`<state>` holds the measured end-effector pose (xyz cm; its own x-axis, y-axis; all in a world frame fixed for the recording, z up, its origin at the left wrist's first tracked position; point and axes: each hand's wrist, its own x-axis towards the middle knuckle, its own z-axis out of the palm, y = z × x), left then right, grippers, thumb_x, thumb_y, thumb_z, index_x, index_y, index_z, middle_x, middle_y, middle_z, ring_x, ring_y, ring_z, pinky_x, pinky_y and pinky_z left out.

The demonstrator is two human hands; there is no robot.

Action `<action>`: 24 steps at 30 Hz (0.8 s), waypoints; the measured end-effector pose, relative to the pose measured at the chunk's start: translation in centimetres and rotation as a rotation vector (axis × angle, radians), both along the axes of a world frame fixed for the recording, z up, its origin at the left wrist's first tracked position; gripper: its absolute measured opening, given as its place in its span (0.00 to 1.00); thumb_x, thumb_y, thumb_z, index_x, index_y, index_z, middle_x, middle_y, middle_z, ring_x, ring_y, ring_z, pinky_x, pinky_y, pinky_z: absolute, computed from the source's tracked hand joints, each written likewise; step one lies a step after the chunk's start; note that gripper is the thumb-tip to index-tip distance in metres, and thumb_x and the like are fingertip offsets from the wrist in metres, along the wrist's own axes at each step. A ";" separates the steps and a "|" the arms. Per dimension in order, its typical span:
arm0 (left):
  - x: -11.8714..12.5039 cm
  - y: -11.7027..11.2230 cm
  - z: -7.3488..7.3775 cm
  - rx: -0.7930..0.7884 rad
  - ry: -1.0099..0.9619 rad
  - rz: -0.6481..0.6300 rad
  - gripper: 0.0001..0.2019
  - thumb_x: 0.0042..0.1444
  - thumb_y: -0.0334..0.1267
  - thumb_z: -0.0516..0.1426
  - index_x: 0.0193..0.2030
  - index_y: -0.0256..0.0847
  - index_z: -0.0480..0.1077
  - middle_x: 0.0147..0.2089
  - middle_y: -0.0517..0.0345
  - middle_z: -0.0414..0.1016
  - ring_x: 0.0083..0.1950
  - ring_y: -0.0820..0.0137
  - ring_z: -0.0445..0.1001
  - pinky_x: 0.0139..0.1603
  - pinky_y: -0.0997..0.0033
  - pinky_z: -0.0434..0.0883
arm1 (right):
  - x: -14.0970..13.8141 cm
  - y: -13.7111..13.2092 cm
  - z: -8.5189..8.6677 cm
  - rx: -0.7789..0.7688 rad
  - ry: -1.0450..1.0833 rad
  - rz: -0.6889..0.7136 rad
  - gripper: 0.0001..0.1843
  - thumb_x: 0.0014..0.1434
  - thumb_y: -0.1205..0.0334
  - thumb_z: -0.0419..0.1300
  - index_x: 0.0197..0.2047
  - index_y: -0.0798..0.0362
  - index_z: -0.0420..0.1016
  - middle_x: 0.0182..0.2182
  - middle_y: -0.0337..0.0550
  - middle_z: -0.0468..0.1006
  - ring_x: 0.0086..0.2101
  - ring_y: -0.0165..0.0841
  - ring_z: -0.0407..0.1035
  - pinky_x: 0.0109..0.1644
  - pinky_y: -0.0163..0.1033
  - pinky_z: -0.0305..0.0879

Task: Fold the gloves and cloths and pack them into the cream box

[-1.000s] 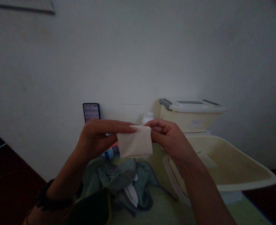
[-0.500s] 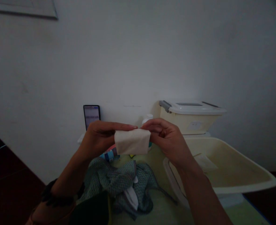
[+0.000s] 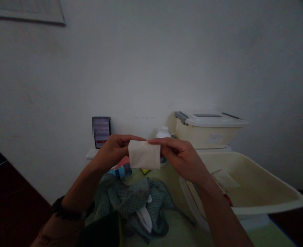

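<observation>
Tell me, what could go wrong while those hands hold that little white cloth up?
The left hand and right hand pinch the white cloth only by its top edge, in the air. If one lets go, it may unfold or drop onto the green cloth heaped below. The white bottle stands close behind the right hand, so a quick move back might tip it. The room is dim, so crooked edges are easy to miss.

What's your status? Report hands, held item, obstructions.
Left hand and right hand both pinching folded white cloth, held up. Green mesh fabric heaped below. Nothing between.
</observation>
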<state>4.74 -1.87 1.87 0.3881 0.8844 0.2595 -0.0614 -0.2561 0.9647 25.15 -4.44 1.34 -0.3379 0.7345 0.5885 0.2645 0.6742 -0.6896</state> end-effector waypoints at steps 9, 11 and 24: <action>-0.8 0.1 0.3 -0.150 -0.090 -0.173 0.16 0.47 0.44 0.60 0.40 0.35 0.76 0.26 0.54 0.79 0.24 0.69 0.75 0.27 0.72 0.73 | -0.3 0.0 0.0 0.075 -0.008 -0.074 0.20 0.55 0.74 0.51 0.42 0.46 0.79 0.36 0.38 0.81 0.34 0.30 0.72 0.38 0.36 0.65; -0.5 -0.2 0.4 -0.106 0.009 -0.103 0.14 0.46 0.38 0.63 0.41 0.37 0.75 0.25 0.59 0.79 0.23 0.73 0.74 0.25 0.78 0.71 | -0.4 -0.1 0.0 0.081 -0.033 -0.098 0.20 0.55 0.74 0.51 0.43 0.46 0.79 0.37 0.38 0.81 0.34 0.30 0.72 0.38 0.36 0.65; 0.0 -0.1 0.1 -0.097 0.114 -0.031 0.12 0.48 0.37 0.63 0.40 0.39 0.77 0.30 0.57 0.81 0.29 0.72 0.77 0.29 0.78 0.73 | -0.6 0.1 -0.2 0.019 0.011 -0.117 0.18 0.55 0.71 0.52 0.44 0.47 0.79 0.38 0.40 0.81 0.35 0.31 0.72 0.36 0.36 0.66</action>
